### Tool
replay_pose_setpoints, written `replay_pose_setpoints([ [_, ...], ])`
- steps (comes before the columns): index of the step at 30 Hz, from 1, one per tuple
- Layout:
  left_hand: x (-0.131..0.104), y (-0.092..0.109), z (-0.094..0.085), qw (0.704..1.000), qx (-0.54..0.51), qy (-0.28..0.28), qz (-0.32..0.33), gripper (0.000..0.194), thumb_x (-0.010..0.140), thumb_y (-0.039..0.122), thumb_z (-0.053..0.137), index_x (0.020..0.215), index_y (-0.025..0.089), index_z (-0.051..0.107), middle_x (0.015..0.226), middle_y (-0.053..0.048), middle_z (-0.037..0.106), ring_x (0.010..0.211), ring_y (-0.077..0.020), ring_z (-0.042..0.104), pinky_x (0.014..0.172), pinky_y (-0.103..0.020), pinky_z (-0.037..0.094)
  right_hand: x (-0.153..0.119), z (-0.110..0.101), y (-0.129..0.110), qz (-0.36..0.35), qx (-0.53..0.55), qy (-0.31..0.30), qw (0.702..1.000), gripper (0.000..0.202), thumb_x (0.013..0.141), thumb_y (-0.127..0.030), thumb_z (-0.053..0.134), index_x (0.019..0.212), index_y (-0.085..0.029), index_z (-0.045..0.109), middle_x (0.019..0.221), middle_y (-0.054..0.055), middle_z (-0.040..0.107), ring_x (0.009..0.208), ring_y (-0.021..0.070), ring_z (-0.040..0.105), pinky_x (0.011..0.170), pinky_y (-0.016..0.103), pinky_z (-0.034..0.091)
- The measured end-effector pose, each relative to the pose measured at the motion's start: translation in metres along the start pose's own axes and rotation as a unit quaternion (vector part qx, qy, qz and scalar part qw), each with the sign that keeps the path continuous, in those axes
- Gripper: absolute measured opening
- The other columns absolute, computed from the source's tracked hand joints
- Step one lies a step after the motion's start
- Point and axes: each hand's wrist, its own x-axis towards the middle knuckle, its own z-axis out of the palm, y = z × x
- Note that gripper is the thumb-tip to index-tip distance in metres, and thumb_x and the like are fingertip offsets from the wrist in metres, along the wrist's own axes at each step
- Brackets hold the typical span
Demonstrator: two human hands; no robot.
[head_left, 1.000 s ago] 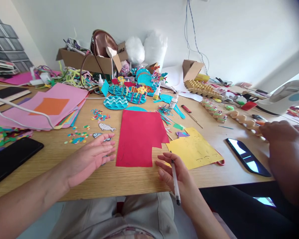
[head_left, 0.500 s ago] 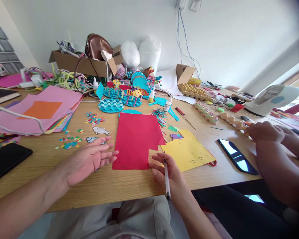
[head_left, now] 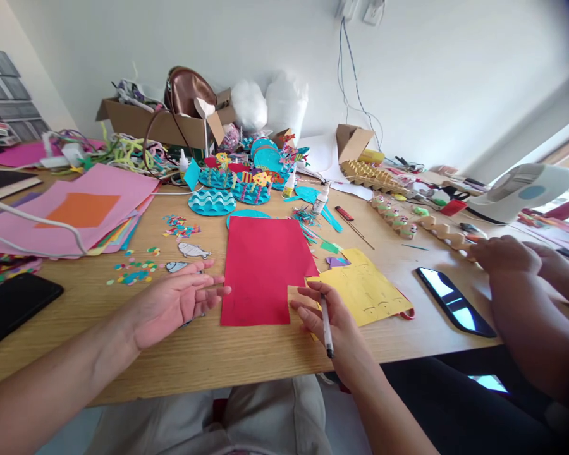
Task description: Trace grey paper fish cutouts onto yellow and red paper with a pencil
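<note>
A red sheet of paper (head_left: 260,272), with a piece cut out of its lower right corner, lies on the table in front of me. My left hand (head_left: 177,303) hovers palm up at its left edge, fingers apart and holding nothing. Between the fingers of my right hand (head_left: 329,319) rests a pen (head_left: 327,325), its dark end pointing down toward me. That hand is at the sheet's cut corner, beside a yellow sheet (head_left: 360,287) with small drawn marks. Fish cutouts (head_left: 193,250) lie beyond my left hand; one beneath it is partly hidden.
Paper dots (head_left: 135,273) and pink sheets (head_left: 109,180) lie to the left, near a black phone (head_left: 21,306). Blue wave crafts (head_left: 212,202) and glue bottles (head_left: 320,199) stand farther back. At right are another phone (head_left: 452,300) and another person's hands (head_left: 507,256).
My right hand has shifted slightly right with the pen, away from the red sheet's edge. The red sheet's near end has swung a little to the right. My left hand stays open.
</note>
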Motion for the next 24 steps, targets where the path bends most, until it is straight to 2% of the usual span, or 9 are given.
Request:
replay_pose_setpoints([
  [3, 0.003, 0.0, 0.0, 1.0, -0.004, -0.004, -0.002, 0.03, 0.081, 0.001, 0.049, 0.105, 0.019, 0.047, 0.094, -0.009, 0.067, 0.08, -0.0175, 0.069, 0.058, -0.02, 0.053, 0.0, 0.005, 0.001, 0.0, 0.005, -0.005, 1.0, 0.059, 0.061, -0.05, 0.075, 0.103, -0.022, 0.044, 0.117, 0.013, 0.053, 0.093, 0.0254, 0.065, 0.065, 0.034, 0.053],
  [9, 0.011, 0.004, 0.003, 1.0, 0.018, -0.011, 0.018, 0.034, 0.081, 0.003, 0.051, 0.112, 0.016, 0.05, 0.095, -0.01, 0.068, 0.075, -0.0132, 0.067, 0.059, -0.019, 0.052, 0.002, 0.006, 0.002, -0.001, -0.005, -0.007, 1.0, 0.061, 0.06, -0.052, 0.074, 0.103, -0.023, 0.042, 0.118, 0.013, 0.051, 0.092, 0.023, 0.066, 0.078, 0.038, 0.053],
  [13, 0.025, 0.007, 0.009, 0.994, 0.075, -0.081, 0.021, 0.031, 0.083, 0.007, 0.054, 0.113, 0.013, 0.053, 0.1, -0.011, 0.067, 0.084, -0.0149, 0.066, 0.072, -0.023, 0.053, 0.005, 0.006, 0.004, -0.006, -0.021, -0.008, 1.0, 0.058, 0.06, -0.051, 0.073, 0.101, -0.023, 0.042, 0.115, 0.011, 0.052, 0.089, 0.0222, 0.066, 0.078, 0.039, 0.053],
  [15, 0.033, 0.01, 0.012, 0.987, 0.108, -0.116, 0.041, 0.038, 0.084, 0.011, 0.056, 0.122, 0.017, 0.049, 0.107, -0.01, 0.066, 0.087, -0.0153, 0.066, 0.076, -0.026, 0.052, 0.005, 0.007, 0.007, -0.018, -0.028, -0.003, 0.999, 0.055, 0.06, -0.049, 0.073, 0.1, -0.023, 0.044, 0.11, 0.01, 0.054, 0.087, 0.0218, 0.065, 0.078, 0.039, 0.053],
  [18, 0.046, 0.014, 0.016, 0.983, 0.142, -0.101, 0.063, 0.055, 0.084, 0.012, 0.057, 0.135, 0.025, 0.038, 0.106, -0.007, 0.067, 0.081, -0.0142, 0.066, 0.073, -0.027, 0.051, 0.002, 0.01, 0.013, -0.058, -0.051, 0.004, 0.997, 0.048, 0.064, -0.045, 0.071, 0.099, -0.024, 0.047, 0.106, 0.009, 0.057, 0.088, 0.0218, 0.063, 0.079, 0.04, 0.053],
  [20, 0.055, 0.017, 0.019, 0.984, 0.148, -0.077, 0.059, 0.051, 0.081, 0.01, 0.059, 0.13, 0.019, 0.046, 0.098, -0.008, 0.069, 0.075, -0.0149, 0.066, 0.068, -0.028, 0.051, -0.002, 0.012, 0.017, -0.089, -0.086, 0.006, 0.992, 0.043, 0.068, -0.041, 0.069, 0.102, -0.025, 0.049, 0.104, 0.008, 0.059, 0.09, 0.0225, 0.062, 0.077, 0.039, 0.053],
  [22, 0.063, 0.018, 0.022, 0.986, 0.142, -0.065, 0.064, 0.041, 0.077, 0.009, 0.063, 0.117, 0.013, 0.057, 0.092, -0.009, 0.069, 0.073, -0.0163, 0.065, 0.067, -0.028, 0.051, -0.007, 0.012, 0.02, -0.113, -0.135, 0.012, 0.984, 0.042, 0.072, -0.038, 0.067, 0.108, -0.025, 0.05, 0.097, 0.007, 0.06, 0.088, 0.0223, 0.062, 0.072, 0.036, 0.053],
  [24, 0.065, 0.019, 0.025, 0.986, 0.133, -0.065, 0.08, 0.034, 0.074, 0.01, 0.066, 0.107, 0.013, 0.063, 0.092, -0.009, 0.069, 0.075, -0.0165, 0.066, 0.07, -0.028, 0.052, -0.012, 0.012, 0.021, -0.13, -0.175, 0.025, 0.976, 0.043, 0.076, -0.039, 0.065, 0.114, -0.025, 0.049, 0.089, 0.005, 0.06, 0.083, 0.0215, 0.063, 0.066, 0.033, 0.053],
])
